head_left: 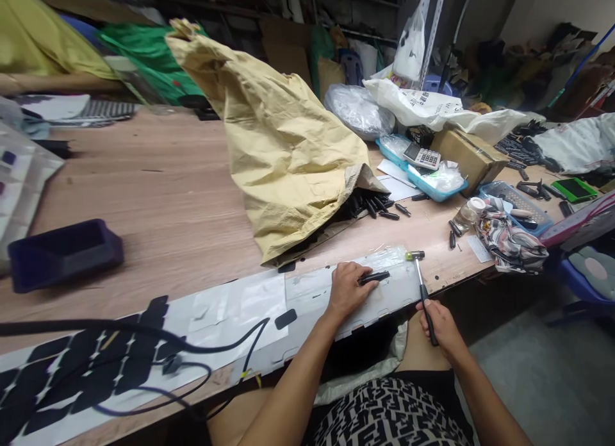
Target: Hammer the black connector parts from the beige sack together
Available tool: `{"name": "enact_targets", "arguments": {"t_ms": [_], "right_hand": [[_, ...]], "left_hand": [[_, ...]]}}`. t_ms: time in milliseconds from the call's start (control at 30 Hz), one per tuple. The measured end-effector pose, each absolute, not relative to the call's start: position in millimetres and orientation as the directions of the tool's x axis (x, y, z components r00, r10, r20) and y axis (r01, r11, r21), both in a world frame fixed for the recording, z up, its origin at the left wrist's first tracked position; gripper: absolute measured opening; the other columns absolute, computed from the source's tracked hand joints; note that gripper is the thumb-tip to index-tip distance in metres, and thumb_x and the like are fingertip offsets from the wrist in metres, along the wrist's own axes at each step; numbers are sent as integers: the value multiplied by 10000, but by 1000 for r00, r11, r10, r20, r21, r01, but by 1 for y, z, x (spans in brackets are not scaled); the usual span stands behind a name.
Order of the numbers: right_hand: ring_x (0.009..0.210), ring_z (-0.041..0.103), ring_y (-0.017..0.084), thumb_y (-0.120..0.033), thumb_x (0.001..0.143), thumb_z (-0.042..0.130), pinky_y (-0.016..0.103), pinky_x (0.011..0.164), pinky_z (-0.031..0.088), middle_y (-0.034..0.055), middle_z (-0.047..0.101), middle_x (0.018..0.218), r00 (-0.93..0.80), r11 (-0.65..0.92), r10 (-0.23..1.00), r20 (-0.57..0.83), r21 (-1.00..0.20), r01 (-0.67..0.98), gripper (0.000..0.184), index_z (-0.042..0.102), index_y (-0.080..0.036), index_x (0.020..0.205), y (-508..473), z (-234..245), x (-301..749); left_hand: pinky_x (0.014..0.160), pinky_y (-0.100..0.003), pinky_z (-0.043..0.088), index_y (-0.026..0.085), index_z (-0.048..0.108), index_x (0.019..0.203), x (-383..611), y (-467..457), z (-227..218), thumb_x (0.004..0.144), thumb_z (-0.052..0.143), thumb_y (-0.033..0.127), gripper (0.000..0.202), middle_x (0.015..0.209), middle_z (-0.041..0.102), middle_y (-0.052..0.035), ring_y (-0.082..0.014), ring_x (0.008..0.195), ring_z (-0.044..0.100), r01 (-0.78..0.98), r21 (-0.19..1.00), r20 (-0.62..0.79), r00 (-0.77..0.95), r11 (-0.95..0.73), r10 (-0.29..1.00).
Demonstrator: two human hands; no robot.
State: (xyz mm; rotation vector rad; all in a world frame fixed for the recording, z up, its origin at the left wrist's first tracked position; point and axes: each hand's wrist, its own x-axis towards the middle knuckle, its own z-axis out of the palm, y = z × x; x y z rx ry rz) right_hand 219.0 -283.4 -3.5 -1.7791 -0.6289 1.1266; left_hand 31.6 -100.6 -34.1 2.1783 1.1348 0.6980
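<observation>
A long wooden counter filled most of the view, seen from above by a seated person working at its near edge. On it lay a big crumpled tan paper sack, tipped on its side, with small black rods spilling from its mouth. Along the near edge ran a pale sheet, and a loose black cable looped over its left part. Farther right stood a cardboard box, a blue tray and a calculator. The left hand rested flat on the sheet, its fingers pinning one black rod that lay almost level, pointing right. The right hand hung just off the counter's edge, its grip closed round the dark handle of a small hammer, whose pale head sat just right of the rod's end, seemingly close to the sheet rather than raised. Doing this step well seemed to call for keeping the rod pinned still, holding the left fingers back from its right tip, and using short, square, light taps rather than swings, so the rod did not skid or the sheet tear.
</observation>
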Motion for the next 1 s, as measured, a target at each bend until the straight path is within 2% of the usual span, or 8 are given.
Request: {"name": "enact_targets", "arguments": {"t_ms": [67, 167, 400, 533, 600, 767, 1000], "right_hand": [[413, 397, 99, -683, 873, 490, 212, 400, 328, -62, 461, 522, 512, -404, 799, -314, -912, 71, 520, 612, -178, 900, -291, 0, 217], [489, 485, 123, -578, 950, 459, 227, 464, 399, -26, 535, 605, 482, -330, 860, -168, -904, 272, 420, 618, -190, 974, -302, 7, 212], [671, 638, 196, -449, 986, 417, 274, 634, 503, 52, 667, 737, 353, -260, 935, -39, -750, 607, 356, 664, -194, 1021, -307, 18, 194], [871, 690, 235, -418, 1000, 391, 313, 797, 531, 102, 722, 948, 335, -211, 942, 25, -731, 649, 362, 649, -193, 1119, -302, 12, 187], [912, 691, 246, -409, 1003, 388, 332, 844, 530, 111, 724, 990, 327, -199, 944, 40, -722, 663, 360, 638, -195, 1149, -301, 7, 186], [835, 693, 246, -421, 1005, 380, 333, 810, 540, 98, 725, 896, 343, -232, 939, 24, -693, 682, 366, 654, -196, 1094, -299, -1, 187], [792, 684, 222, -400, 1007, 394, 299, 763, 527, 80, 720, 892, 304, -192, 952, 35, -706, 682, 332, 645, -199, 1089, -300, 3, 178]], "left_hand": [[933, -405, 400, 255, 751, 1012, 31, -99, -35, 808, 717, 325, 218, 948, 698, -38, -245, 1004, 543, 530, 709, 180, 502, -465, 846], [921, -400, 408, 249, 757, 989, 30, -98, -35, 811, 705, 322, 198, 922, 696, -37, -241, 985, 547, 522, 717, 179, 502, -461, 846], [888, -379, 411, 259, 762, 946, 30, -100, -33, 787, 733, 316, 171, 862, 684, -25, -235, 962, 538, 544, 720, 156, 478, -431, 865], [895, -373, 406, 272, 773, 929, 31, -99, -31, 766, 753, 311, 168, 849, 683, -15, -228, 963, 535, 532, 741, 140, 474, -410, 869], [897, -375, 403, 282, 776, 931, 32, -98, -31, 766, 752, 312, 169, 849, 683, -11, -226, 964, 534, 537, 740, 135, 471, -405, 872], [901, -386, 395, 293, 782, 923, 33, -98, -31, 769, 745, 311, 160, 844, 681, -14, -230, 965, 533, 541, 739, 133, 467, -401, 874], [896, -388, 394, 280, 777, 909, 32, -98, -30, 770, 742, 303, 145, 841, 676, -15, -230, 968, 520, 530, 745, 138, 473, -405, 870]]}}
